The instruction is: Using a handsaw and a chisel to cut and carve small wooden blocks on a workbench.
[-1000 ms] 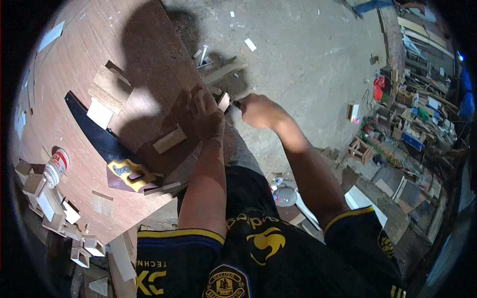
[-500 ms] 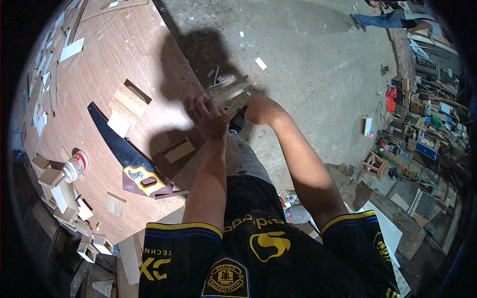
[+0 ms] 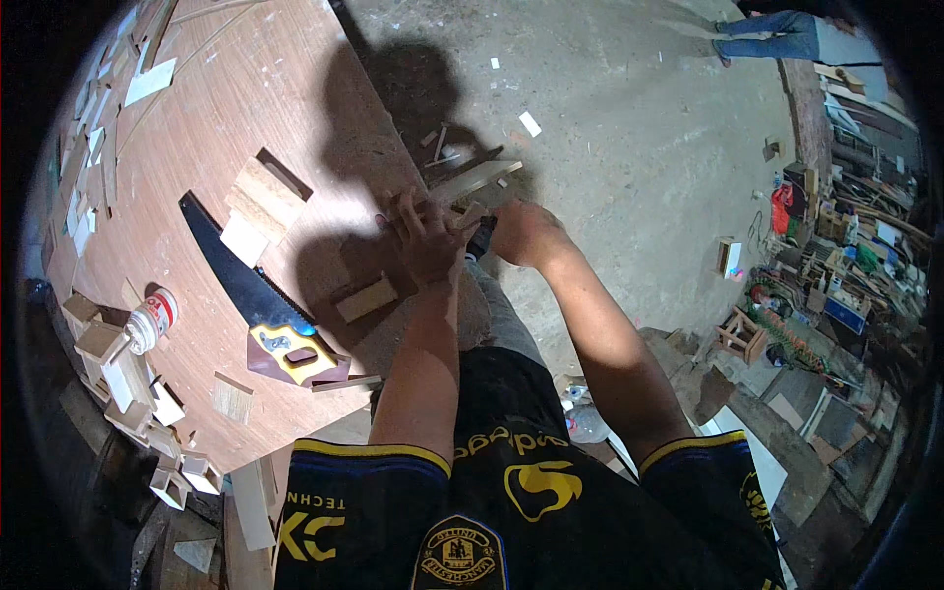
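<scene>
My left hand [image 3: 425, 234] is at the table's right edge, fingers bent over a small wood piece [image 3: 470, 216] that juts out toward my other hand. The shadow there hides most of its grip. Just to the right, past the edge, my right hand [image 3: 528, 236] is closed like a fist, and what it holds is hidden. A pale wood strip [image 3: 480, 180] lies beyond both hands. On the table, left of my left forearm, are a rectangular wood block [image 3: 367, 298] and a handsaw [image 3: 246, 280] with a yellow and maroon handle.
The brown tabletop [image 3: 295, 108] bears a stacked wood block [image 3: 265, 195], a white and red jar [image 3: 154, 320] and several small wooden boxes [image 3: 128, 383] along its left edge. Offcuts lie on the concrete floor [image 3: 610, 147]. Another person [image 3: 772, 37] stands far right, near piled scrap [image 3: 846, 246].
The whole view has shifted slightly, moving the table a little rightward. My hands keep nearly the same pose beside each other. The other person far right has changed stance, with both legs now showing.
</scene>
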{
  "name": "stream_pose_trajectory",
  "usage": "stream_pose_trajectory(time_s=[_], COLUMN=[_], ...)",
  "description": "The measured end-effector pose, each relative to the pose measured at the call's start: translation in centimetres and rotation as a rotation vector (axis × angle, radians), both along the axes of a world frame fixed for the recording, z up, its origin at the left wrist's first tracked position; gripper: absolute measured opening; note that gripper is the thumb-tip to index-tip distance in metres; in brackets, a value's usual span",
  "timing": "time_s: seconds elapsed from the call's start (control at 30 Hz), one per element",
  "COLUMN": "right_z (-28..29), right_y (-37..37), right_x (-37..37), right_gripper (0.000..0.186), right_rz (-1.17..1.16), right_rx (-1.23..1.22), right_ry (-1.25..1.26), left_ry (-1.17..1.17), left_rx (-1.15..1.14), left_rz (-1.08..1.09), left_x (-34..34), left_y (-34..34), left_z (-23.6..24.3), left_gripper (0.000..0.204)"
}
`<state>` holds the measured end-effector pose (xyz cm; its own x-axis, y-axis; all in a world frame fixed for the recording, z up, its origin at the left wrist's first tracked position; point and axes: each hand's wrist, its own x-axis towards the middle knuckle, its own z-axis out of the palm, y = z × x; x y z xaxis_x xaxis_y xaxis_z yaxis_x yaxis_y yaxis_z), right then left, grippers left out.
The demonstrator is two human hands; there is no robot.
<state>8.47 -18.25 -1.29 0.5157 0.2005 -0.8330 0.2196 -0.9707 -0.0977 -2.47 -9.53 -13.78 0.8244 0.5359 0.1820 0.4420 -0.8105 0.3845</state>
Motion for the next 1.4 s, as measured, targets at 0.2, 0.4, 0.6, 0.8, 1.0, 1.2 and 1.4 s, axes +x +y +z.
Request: stream_pose_trajectory(time_s=[0.2, 0.4, 0.6, 0.8, 1.0, 1.2, 1.4], right_z=[0.1, 0.8, 0.2, -0.2, -4.8, -3.6, -2.6], right_y=[0.7, 1.5, 1.6, -1.3, -2.3, 0.1, 0.9], right_x=[-0.6, -1.3, -0.8, -1.6, -2.7, -2.4, -2.1], right_gripper=[0.030, 0.028, 0.030, 0.023, 0.025, 0.026, 0.028], right_rz=[0.041, 0.057, 0.109, 0.158, 0.191, 0.152, 0.040], right_rx=[0.006, -0.059, -0.071, 0.144, 0.125, 0.086, 0.023], right_ry=[-0.053, -0.059, -0.063, -0.107, -0.259, -0.166, -0.118], left_ry=[-0.151, -0.003, 0.020, -0.045, -0.111, -0.025, 0.014], left_rx=[-0.121, 0.068, -0.203, -0.098, -0.148, -0.026, -0.058], left_rz=[-0.012, 0.016, 0.037, 0.011, -0.011, 0.004, 0.039], left_x=[-0.4, -0.2, -0.1, -0.6, 0.1, -0.4, 0.2], left_y=[0.4, 0.1, -0.5, 0.1, -0.9, -0.2, -0.5], left_z=[-0.1, -0.8, 0.1, -0.9, -1.1, -0.6, -0.8], left_gripper=[0.038, 0.057, 0.049, 0.046, 0.037, 0.028, 0.024])
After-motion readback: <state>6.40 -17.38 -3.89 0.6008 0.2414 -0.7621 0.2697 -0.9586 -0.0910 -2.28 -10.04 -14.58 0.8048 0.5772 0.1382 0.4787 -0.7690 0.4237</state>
